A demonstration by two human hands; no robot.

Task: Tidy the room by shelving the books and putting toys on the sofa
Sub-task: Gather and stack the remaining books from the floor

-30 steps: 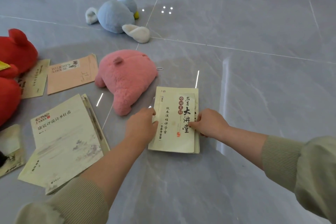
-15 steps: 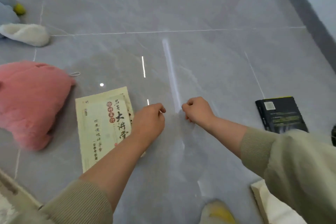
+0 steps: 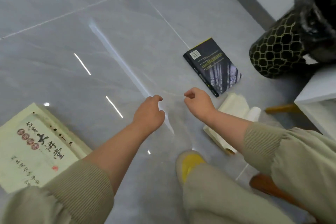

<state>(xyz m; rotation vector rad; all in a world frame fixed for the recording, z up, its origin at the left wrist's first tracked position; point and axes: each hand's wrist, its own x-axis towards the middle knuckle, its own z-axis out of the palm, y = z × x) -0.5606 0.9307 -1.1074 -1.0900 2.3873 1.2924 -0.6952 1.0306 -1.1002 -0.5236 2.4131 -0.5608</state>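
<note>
Two hands are held out, side by side and apart, above the glossy grey tiled floor [image 3: 76, 14]. The left hand [image 3: 151, 112] is loosely curled, its thumb and forefinger nearly meeting, and nothing is held in it. The right hand [image 3: 199, 103] is curled in the same loose way and nothing is gripped by it either. Whether either hand touches the floor cannot be told. Four books can be counted, all lying on the floor. One black paperback book [image 3: 212, 65] lies flat with a white label showing near its top corner, just beyond the right hand. One cream book with black brush lettering and red seals [image 3: 36, 149] is seen at the lower left, stacked on a second cream book [image 3: 76, 142] of which only the edge shows. The near corner of this stack is covered by the ribbed beige left sleeve [image 3: 78, 187]. One pale cream book [image 3: 234, 107] lies partly hidden under the right forearm, with what looks like a curled page at its side. One yellow-toed slipper [image 3: 189, 165] is seen below the hands. One black container with a gold honeycomb pattern [image 3: 276, 51] stands at the upper right, beside one piece of white furniture [image 3: 320, 85].
</note>
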